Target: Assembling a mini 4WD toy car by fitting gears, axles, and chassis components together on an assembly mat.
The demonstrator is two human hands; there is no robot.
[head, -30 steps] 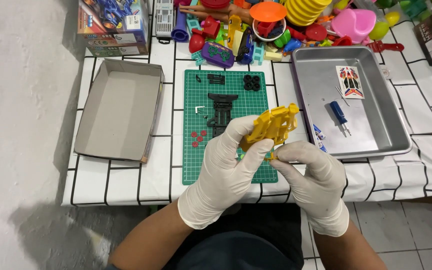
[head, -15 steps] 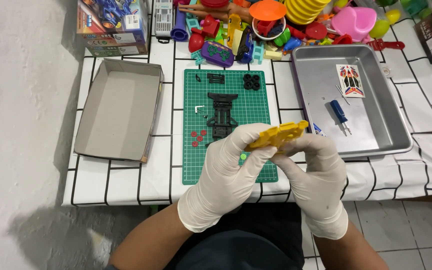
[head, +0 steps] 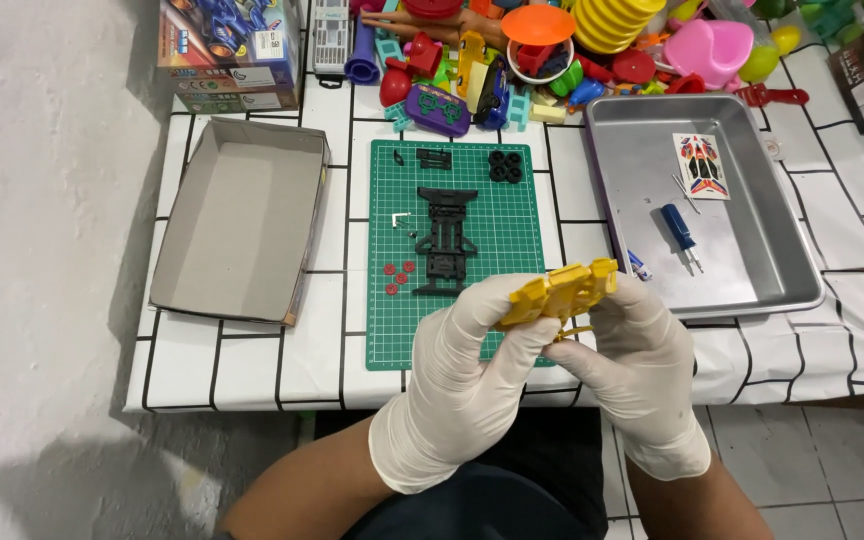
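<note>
Both gloved hands grip a yellow toy car body point(head: 559, 292) above the near edge of the green cutting mat point(head: 457, 255); the left hand point(head: 462, 385) clasps its left end; the right hand point(head: 642, 370) pinches its right end; a black chassis point(head: 447, 240) lies on the mat, a blue screwdriver point(head: 680, 228) in the metal tray point(head: 782, 270).

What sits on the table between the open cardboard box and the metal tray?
In the head view, the green cutting mat lies between the cardboard box and the metal tray, carrying a black toy car frame, black wheels and small red parts.
</note>
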